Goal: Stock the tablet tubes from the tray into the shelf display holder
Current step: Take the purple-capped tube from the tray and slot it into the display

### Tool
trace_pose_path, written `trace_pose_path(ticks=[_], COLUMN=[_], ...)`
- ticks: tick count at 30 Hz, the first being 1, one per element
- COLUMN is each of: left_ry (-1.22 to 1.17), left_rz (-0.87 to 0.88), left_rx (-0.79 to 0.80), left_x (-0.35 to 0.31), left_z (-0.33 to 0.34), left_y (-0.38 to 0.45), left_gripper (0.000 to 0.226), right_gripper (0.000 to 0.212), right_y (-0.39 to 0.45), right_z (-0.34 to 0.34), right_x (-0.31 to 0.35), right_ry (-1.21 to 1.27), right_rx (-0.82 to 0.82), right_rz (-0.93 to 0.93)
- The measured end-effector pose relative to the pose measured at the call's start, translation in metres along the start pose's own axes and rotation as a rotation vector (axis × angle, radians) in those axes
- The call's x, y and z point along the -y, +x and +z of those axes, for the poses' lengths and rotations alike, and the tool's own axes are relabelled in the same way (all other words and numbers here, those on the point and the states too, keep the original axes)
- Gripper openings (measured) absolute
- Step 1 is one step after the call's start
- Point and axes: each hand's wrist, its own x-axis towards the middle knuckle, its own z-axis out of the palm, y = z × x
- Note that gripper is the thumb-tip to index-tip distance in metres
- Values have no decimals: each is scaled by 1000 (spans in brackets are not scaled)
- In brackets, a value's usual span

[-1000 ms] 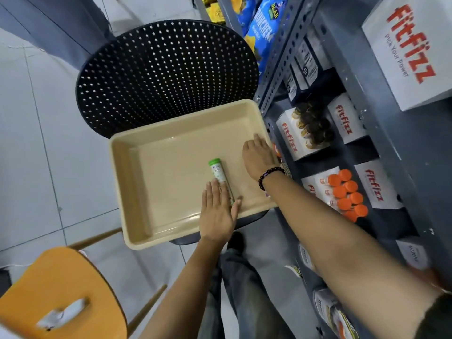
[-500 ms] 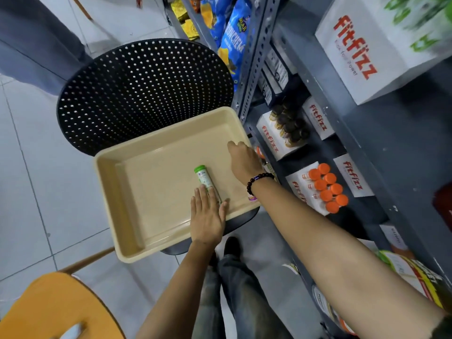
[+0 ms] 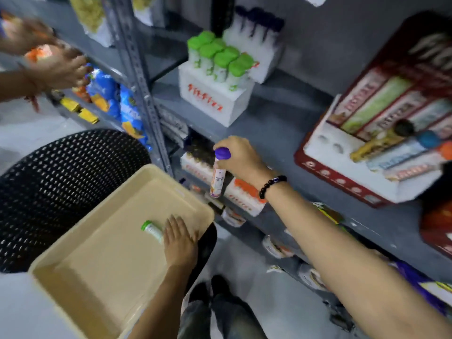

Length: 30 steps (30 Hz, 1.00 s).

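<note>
A beige tray (image 3: 73, 270) rests on a black perforated chair. One green-capped tablet tube (image 3: 152, 228) lies in it, partly under the fingers of my left hand (image 3: 180, 241), which lies flat on the tube's lower end. My right hand (image 3: 238, 159) holds a purple-capped tube (image 3: 219, 173) upright by its top, above the tray's right corner and in front of the grey shelf. On the shelf above stands a white Fitfizz display holder (image 3: 215, 99) filled with green-capped tubes; behind it is another holder with dark purple caps (image 3: 256, 23).
A red display box (image 3: 381, 143) of tubes sits at the right on the shelf. Lower shelves hold holders with orange caps (image 3: 244, 192). Another person's hands (image 3: 53, 67) reach at snack bags at the upper left. A black perforated chair back (image 3: 61, 177) stands left. My shoes (image 3: 215, 287) are below.
My right hand has risen from the tray's right edge with a purple-capped tube in it. The view has tilted up toward the shelves. My left hand stays on the green-capped tube.
</note>
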Motion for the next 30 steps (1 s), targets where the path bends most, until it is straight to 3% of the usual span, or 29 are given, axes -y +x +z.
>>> trace_pose_path(ticks=[5,12,15,17,25,30], left_ry=[0,-2,55,151,273,285], left_rz=[323,635,687,678,674,666], left_rx=[-108,-222,-194,-163,-163,-110], left_x=[-86,-200,-225,-234,-235,-236], left_z=[-50,-99,-106,-105,-98,-100], left_y=[27,52,62,68,76,77], left_gripper=[73,78,79,68,57,58], right_gripper=[31,33,30,35,31,48], right_y=[-47,-91,-98,-100,-96,-86], right_z=[-91,-179,-199,-208,-227,-230], right_x=[-16,-39,-50,-56,-61,-54], right_ry=[-53,-81,-98,-108,-114,-133], right_rx=[-245,-445,-481,-484,-361,-298], right_rz=[97,222,241,243,274,277])
